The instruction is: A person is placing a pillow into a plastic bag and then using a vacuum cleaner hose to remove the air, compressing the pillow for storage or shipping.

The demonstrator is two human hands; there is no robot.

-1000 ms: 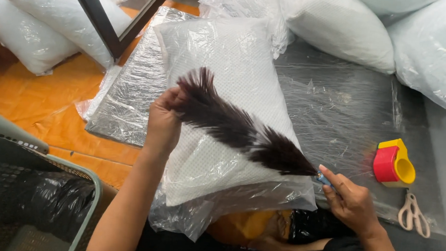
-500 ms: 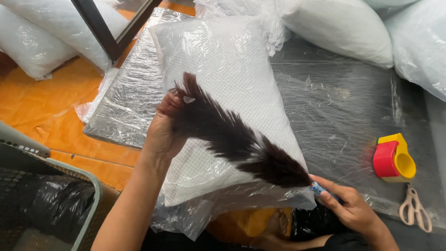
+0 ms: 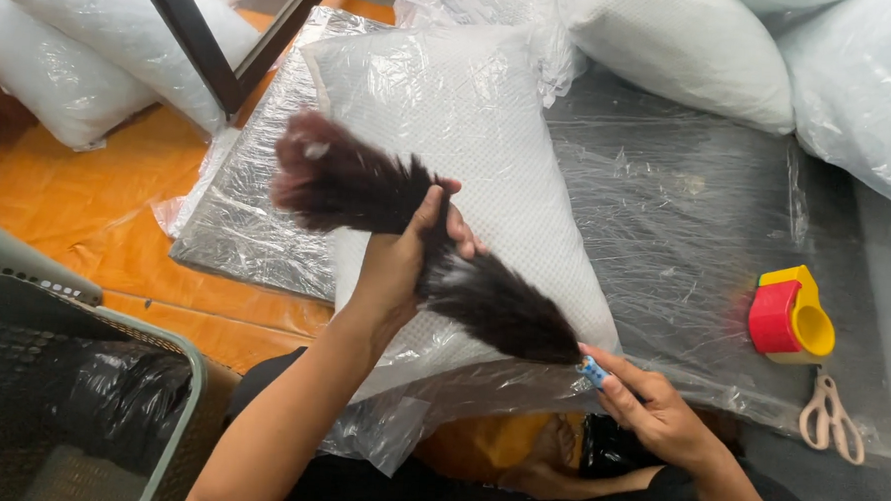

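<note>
From the head view, the left hand [image 3: 405, 264] has its fingers wrapped around the middle of a dark feather duster [image 3: 420, 249] above a white pillow [image 3: 471, 131] in plastic. The right hand [image 3: 649, 410], at five o'clock, pinches its blue handle tip [image 3: 592, 371]. A red and yellow tape holder [image 3: 791, 318] and scissors [image 3: 831, 418] lie at three o'clock.

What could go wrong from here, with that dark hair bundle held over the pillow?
1. The left hand grips the dark hair bundle mid-length only; its loose end fans out and may shed strands onto the plastic-wrapped pillow.
2. The right hand pinches just the small blue tie at the tip, so that end might slip free.
3. The scissors lie open-handled near the right arm; a sweep could knock them.
</note>
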